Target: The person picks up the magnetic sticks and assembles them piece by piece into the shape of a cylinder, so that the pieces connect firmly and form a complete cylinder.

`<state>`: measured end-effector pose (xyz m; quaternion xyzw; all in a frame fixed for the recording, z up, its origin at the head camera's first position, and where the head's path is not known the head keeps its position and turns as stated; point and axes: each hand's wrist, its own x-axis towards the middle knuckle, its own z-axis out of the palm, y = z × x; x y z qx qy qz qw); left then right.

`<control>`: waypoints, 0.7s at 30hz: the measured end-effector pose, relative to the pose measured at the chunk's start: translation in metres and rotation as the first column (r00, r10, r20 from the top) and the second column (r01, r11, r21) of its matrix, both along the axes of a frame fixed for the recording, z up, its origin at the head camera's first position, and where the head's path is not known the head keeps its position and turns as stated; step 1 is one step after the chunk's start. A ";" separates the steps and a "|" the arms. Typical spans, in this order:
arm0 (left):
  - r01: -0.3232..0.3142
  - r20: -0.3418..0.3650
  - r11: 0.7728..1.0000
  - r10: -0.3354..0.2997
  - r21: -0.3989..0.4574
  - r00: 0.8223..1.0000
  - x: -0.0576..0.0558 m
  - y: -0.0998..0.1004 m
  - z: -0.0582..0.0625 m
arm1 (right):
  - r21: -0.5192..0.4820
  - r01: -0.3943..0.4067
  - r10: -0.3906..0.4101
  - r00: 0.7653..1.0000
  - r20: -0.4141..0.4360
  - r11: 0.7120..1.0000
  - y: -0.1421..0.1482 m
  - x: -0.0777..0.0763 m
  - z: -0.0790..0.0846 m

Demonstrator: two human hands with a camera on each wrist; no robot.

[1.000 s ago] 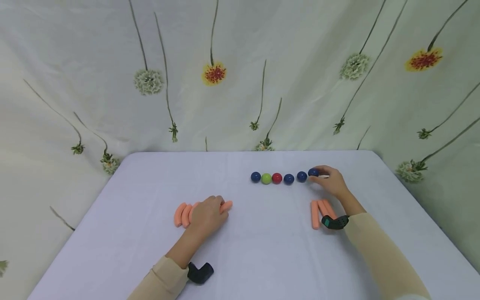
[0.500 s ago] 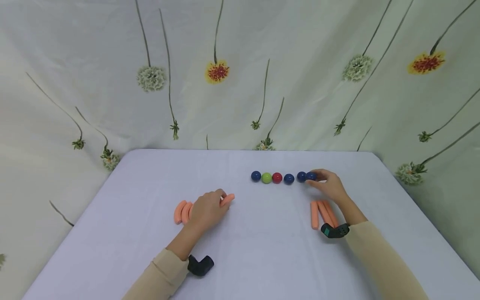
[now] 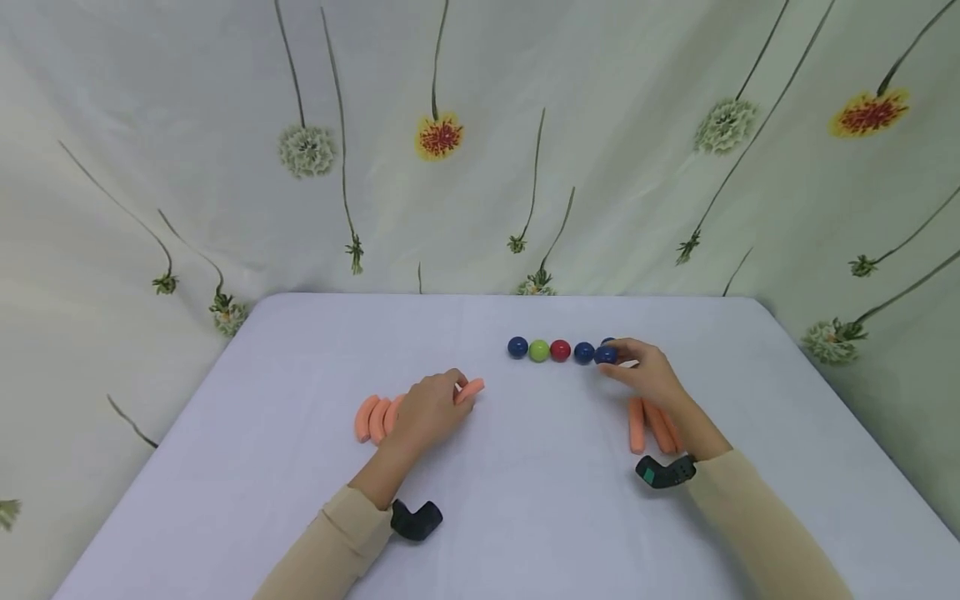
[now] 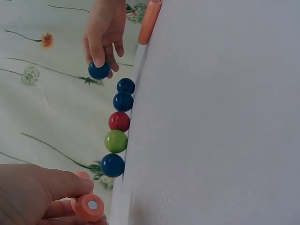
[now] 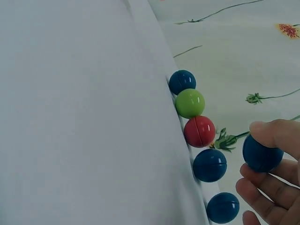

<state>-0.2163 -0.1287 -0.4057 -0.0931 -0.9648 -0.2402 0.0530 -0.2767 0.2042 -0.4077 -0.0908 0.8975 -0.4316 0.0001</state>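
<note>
In the head view my left hand [image 3: 429, 410] holds a curved orange rod [image 3: 471, 389] at its fingertips. The left wrist view shows that rod end-on, with a pale round spot in its end face. My right hand [image 3: 651, 377] pinches a blue ball [image 5: 262, 153] between thumb and fingers, lifted off the table and apart from the others. Beneath and beside it runs a row: a blue ball [image 3: 517, 347], a green ball [image 3: 539, 351], a red ball [image 3: 560, 350], another blue ball [image 3: 583, 353] and a last blue ball [image 5: 223, 207], mostly hidden in the head view.
Several curved orange rods [image 3: 367, 418] lie side by side left of my left hand, partly covered by it. Straight orange rods [image 3: 637, 425] lie below my right forearm. The white table [image 3: 517, 500] ends at a flowered cloth [image 3: 480, 208] behind.
My right hand has carried the blue ball left, over the end of the row. My left hand has shifted slightly away and right with the curved rod. The view has tilted a little.
</note>
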 end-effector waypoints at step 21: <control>0.016 0.037 0.999 -0.017 0.039 0.999 -0.008 0.015 0.003 | -0.013 -0.112 0.112 0.993 -0.041 0.994 -0.034 0.009 0.003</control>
